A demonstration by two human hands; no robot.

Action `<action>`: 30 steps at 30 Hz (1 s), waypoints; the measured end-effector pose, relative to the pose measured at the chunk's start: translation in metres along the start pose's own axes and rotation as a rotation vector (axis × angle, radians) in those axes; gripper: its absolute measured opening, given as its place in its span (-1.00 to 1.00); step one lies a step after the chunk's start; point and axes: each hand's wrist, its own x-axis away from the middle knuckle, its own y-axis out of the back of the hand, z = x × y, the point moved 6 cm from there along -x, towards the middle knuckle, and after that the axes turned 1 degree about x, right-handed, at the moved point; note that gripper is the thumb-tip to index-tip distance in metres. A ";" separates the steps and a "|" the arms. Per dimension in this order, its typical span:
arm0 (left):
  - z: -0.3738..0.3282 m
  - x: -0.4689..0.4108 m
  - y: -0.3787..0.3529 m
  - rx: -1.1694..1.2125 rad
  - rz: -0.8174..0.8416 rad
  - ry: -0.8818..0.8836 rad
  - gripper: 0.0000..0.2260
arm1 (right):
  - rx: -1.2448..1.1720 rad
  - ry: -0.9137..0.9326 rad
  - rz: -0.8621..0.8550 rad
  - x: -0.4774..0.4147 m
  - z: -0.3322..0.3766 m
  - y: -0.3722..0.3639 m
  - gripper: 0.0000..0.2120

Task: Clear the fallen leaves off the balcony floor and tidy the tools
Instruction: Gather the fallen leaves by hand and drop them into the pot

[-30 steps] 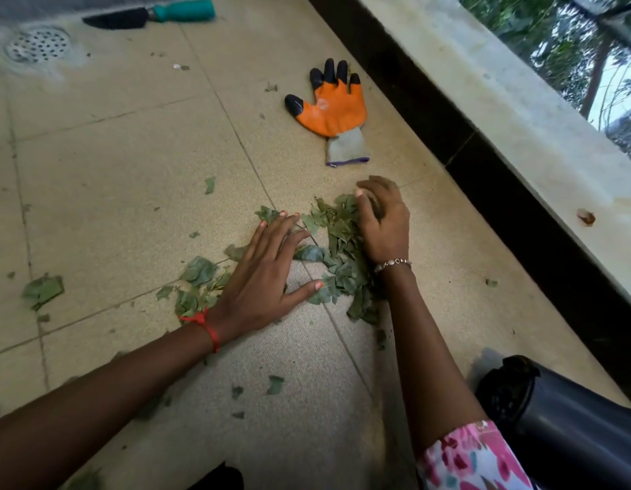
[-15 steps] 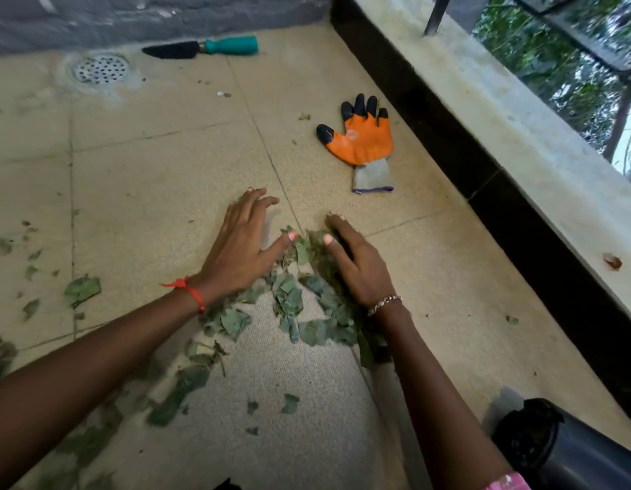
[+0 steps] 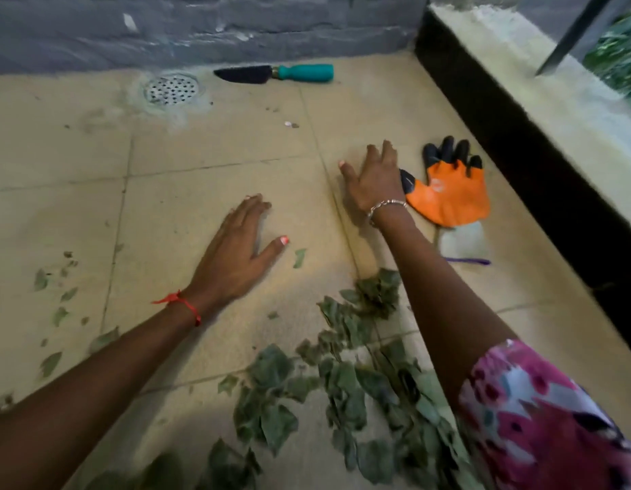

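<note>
Your left hand [image 3: 236, 256] lay palm down on the balcony floor [image 3: 201, 146], near its middle, fingers straight and close together, thumb held out to the side, gripping nothing. A red thread [image 3: 181, 304] was tied round that wrist. One small leaf scrap [image 3: 299, 258] sat just beside the thumb tip.

Your right hand [image 3: 374, 178] reached farther out, also palm down, fingers spread and holding nothing. A bracelet [image 3: 386, 206] circled the wrist, and a floral sleeve [image 3: 540, 419] covered the upper arm. This hand was just beside the orange and black gardening glove [image 3: 448, 192]. It hid part of the glove's black thumb, and whether the two touched could not be told. The glove lay flat near the floor's right edge, along the dark base of the parapet [image 3: 536, 83].

The fallen leaves [image 3: 342, 383] were heaped loosely on the near part of the floor, between and under your forearms, behind both hands. A thinner scatter of leaf bits [image 3: 59, 313] lay toward the left edge.

At the far edge, against the grey wall [image 3: 201, 30], a trowel [image 3: 275, 73] with a teal handle and dark blade lay on its side. The round floor drain [image 3: 172, 88] was just to its left.
</note>
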 end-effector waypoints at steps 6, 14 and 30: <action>0.008 -0.001 0.005 -0.056 -0.122 0.120 -0.36 | 0.079 0.067 0.118 0.000 0.004 -0.031 -0.29; 0.020 -0.001 0.006 -0.243 -0.184 0.328 -0.24 | -0.034 0.385 0.120 -0.047 0.055 -0.052 -0.38; 0.012 -0.003 0.004 -0.092 -0.048 0.176 -0.24 | -0.039 0.685 0.396 0.003 0.075 -0.061 -0.57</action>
